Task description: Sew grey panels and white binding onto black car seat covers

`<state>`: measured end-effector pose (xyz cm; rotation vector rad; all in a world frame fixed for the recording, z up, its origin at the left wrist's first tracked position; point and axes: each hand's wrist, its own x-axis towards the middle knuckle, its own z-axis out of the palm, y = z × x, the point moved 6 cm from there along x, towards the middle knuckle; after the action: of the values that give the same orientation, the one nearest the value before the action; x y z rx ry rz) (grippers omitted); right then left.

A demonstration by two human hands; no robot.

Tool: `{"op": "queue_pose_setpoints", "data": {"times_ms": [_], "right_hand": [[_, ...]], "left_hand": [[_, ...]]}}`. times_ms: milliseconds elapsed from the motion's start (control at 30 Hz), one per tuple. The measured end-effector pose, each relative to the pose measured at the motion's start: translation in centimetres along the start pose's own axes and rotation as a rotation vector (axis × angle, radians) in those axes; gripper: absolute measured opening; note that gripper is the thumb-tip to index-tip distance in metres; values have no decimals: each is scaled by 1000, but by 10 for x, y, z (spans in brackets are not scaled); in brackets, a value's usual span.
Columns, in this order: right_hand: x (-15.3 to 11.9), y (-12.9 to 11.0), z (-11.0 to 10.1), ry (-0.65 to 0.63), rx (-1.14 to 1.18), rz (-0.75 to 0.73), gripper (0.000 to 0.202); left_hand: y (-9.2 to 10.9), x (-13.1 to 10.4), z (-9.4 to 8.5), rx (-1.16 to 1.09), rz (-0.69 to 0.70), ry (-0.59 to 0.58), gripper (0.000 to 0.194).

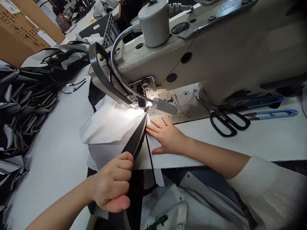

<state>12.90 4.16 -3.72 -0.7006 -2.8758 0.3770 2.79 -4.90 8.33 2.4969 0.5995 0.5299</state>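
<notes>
A white and grey fabric piece with a dark edge strip lies under the needle area of a sewing machine. My left hand is closed around the dark strip at the table's front edge. Flat on the white table, my right hand has its fingers spread, with the fingertips touching or close to the strip just in front of the needle. A small lamp lights the stitching spot.
Black-handled scissors and blue thread snips lie right of the machine bed. Stacked dark pieces line the left side. A cardboard box and a grey crate stand at the back left.
</notes>
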Motion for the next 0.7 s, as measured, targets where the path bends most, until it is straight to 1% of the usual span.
{"op": "queue_pose_setpoints", "data": {"times_ms": [100,200,267,433,500,567,700], "right_hand": [[9,1,0,-12,-4,6,87],[10,2,0,0,7,-14,85],[9,2,0,30,9,0,82],[8,-4,3,151,-17,48,67],[7,-6,3,180,-28,61,66],[6,-7,3,187,-35,69,69],[6,-7,3,171,-25,52,75]], "left_hand": [[-3,-3,8,-26,-10,23,41],[-6,-2,15,-60,-1,25,42],[-6,1,22,-76,17,0,43],[-9,7,45,-52,64,-36,46],[-9,6,50,-52,72,-36,47],[-9,6,51,-59,71,-33,47],[-8,4,45,-69,52,-20,46]]}}
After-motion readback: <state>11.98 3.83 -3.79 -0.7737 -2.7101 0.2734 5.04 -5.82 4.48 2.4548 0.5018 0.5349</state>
